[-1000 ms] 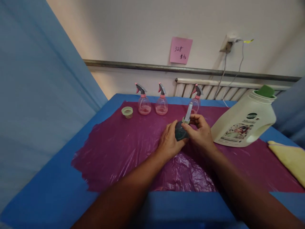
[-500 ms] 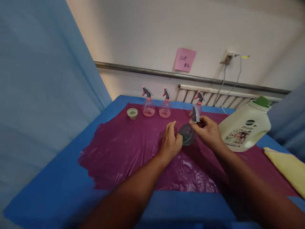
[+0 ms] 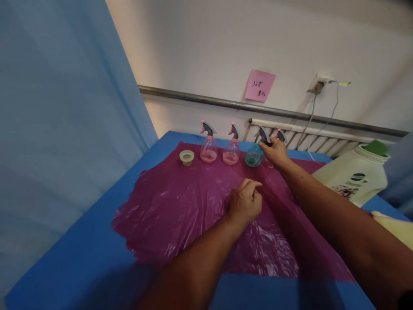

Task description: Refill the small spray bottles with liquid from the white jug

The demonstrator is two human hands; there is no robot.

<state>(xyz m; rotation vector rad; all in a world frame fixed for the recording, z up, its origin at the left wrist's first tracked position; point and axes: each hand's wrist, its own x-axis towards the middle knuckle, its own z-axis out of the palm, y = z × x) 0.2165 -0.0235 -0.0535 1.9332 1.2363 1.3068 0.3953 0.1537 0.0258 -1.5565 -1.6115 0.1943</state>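
A teal spray bottle (image 3: 254, 156) with a grey trigger head stands in the row at the back, and my right hand (image 3: 275, 151) grips it round the neck. Just behind that hand shows a pink-necked spray bottle (image 3: 280, 135), its body mostly covered. To the left are two clear spray bottles with pink collars, one further left (image 3: 208, 150) and one nearer the middle (image 3: 231, 153), each with a little pink liquid. My left hand (image 3: 244, 203) hovers over the purple plastic sheet (image 3: 180, 202), fingers loosely bent and apart, holding nothing.
A small pale green cup (image 3: 186, 157) is at the back left of the sheet. On the right stand a big cream jug (image 3: 358, 174) with a green cap and a folded yellow cloth (image 3: 395, 228). A metal rail (image 3: 200, 99) runs along the wall behind the blue table (image 3: 93, 219).
My right hand has moved the teal spray bottle back into the row, in front and left of the rightmost bottle. My left hand has let go of it and stayed nearer me.
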